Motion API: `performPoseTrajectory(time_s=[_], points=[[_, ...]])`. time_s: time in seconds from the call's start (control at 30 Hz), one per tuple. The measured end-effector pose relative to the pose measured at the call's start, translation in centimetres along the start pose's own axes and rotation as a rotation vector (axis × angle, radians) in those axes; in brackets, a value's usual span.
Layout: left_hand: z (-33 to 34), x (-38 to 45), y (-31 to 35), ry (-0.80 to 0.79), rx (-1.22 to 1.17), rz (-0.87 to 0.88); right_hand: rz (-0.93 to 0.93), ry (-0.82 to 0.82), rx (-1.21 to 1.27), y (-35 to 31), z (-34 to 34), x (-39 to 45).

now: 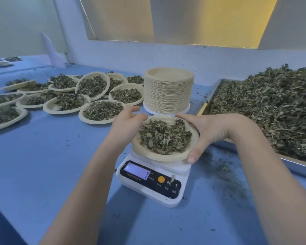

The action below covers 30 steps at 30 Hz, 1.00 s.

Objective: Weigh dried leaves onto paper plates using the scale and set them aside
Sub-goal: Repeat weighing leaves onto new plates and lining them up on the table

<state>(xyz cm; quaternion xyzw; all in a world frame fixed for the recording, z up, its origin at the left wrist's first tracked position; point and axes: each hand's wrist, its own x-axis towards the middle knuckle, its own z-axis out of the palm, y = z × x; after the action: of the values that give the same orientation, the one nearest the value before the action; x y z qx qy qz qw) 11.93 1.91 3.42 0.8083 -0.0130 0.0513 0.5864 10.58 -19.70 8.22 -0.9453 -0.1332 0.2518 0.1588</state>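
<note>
Plate (pixel 177 157): on the scale (pixel 154 184), centre of the table (pixel 42 156), heaped with leaves (pixel 164 137).
Right hand (pixel 207 131): grip curled round the plate's right rim, thumb at the near edge.
Left hand (pixel 129 121): at the left rim, fingers loosely spread; contact unclear.
Handling: likely light, thin and flexible; leaves loose, spill if tilted. Best held at opposite rims, kept level.
Filled plates (pixel 99 110): far left.
Stack (pixel 168 91): just behind the scale.
Tray (pixel 290 164): right, full of leaves.
</note>
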Motion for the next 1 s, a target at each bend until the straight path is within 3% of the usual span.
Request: performPoseTrajectory(time_s=[0.17, 0.4, 0.7, 1.0], points=[[-1.2, -0.5, 0.5, 0.067, 0.023, 0.032, -0.119, 0.116, 0.052, -0.8, 0.3, 0.3], [-8.3, -0.6, 0.0, 0.215, 0.126, 0.018, -0.243, 0.075, -0.04, -7.7, 0.8, 3.9], [-20.0, -1.3, -6.2, 0.451, 0.187, -0.159, -0.403, -0.019, -0.13, -19.3, 4.0, 13.0], [-25.2, 1.2, -12.0, 0.635, 0.204, -0.259, -0.451, 0.036, -0.177, -25.5, 5.8, 20.5]])
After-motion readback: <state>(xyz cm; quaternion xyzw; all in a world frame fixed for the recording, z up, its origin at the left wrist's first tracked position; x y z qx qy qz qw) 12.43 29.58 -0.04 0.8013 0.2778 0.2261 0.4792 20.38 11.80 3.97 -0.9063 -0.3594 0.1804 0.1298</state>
